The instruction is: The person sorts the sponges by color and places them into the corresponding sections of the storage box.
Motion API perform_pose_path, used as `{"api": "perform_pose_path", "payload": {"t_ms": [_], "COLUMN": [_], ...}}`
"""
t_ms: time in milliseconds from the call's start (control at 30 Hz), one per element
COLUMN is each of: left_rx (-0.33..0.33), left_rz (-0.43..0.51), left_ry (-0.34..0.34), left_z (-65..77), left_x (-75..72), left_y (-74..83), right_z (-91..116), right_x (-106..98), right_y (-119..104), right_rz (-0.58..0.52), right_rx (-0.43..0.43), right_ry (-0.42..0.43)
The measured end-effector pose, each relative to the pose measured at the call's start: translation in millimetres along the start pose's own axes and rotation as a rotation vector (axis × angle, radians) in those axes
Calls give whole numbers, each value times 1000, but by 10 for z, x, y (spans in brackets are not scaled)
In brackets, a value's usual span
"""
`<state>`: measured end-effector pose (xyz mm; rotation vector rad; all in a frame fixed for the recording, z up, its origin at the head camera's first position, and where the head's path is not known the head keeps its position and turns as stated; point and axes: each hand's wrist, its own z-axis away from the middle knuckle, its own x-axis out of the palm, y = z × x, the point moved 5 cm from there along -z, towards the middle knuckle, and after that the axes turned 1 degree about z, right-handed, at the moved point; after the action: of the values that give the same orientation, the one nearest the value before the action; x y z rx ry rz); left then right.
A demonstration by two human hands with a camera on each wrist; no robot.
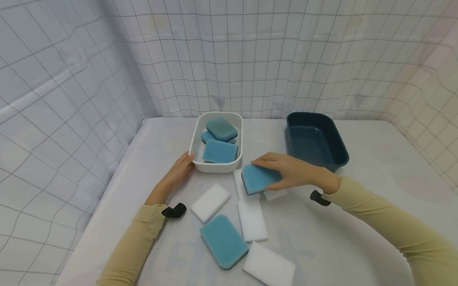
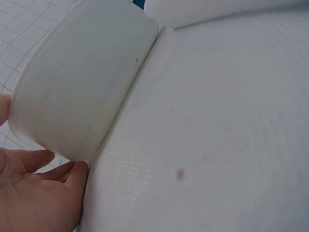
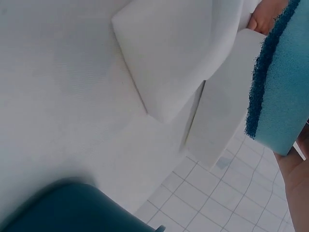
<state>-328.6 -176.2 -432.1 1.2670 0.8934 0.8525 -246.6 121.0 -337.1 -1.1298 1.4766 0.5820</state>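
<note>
A white block [image 1: 270,264] lies nearest the head camera on the counter [image 1: 315,246], just beside a loose blue sponge [image 1: 224,241] at its 10 o'clock. Farther out, the right hand [image 1: 291,171] grips the held sponge [image 1: 257,179] between thumb and fingers; the sponge's long axis, partly covered, appears to run roughly from 9 to 3 o'clock. From it, the white bin [image 1: 216,168], with three blue sponges [image 1: 220,151] inside, lies at 10 o'clock, and the teal bin [image 1: 315,146] at 2 o'clock. The left hand [image 1: 179,172] touches the white bin at its 7 o'clock corner, fingers unclenched against the outer wall. No brand, label or writing is legible.
</note>
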Motion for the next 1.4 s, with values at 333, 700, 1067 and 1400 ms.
{"api": "perform_pose_path", "payload": {"t_ms": [333, 700, 1067, 1400], "left_rx": [0, -14, -2, -1], "left_rz": [26, 30, 18, 14], "left_ry": [-14, -1, 4, 6], "left_z": [-10, -11, -3, 5], "left_x": [-2, 2, -11, -2], "left_y": [-16, -24, -16, -7], "right_z": [-179, -283, -461, -678], "right_x": [26, 77, 60, 70], "right_y": [36, 71, 121, 141], "right_rz": [-7, -13, -2, 9], "right_rx": [34, 51, 68, 110], "right_ry": [-16, -21, 3, -16]}}
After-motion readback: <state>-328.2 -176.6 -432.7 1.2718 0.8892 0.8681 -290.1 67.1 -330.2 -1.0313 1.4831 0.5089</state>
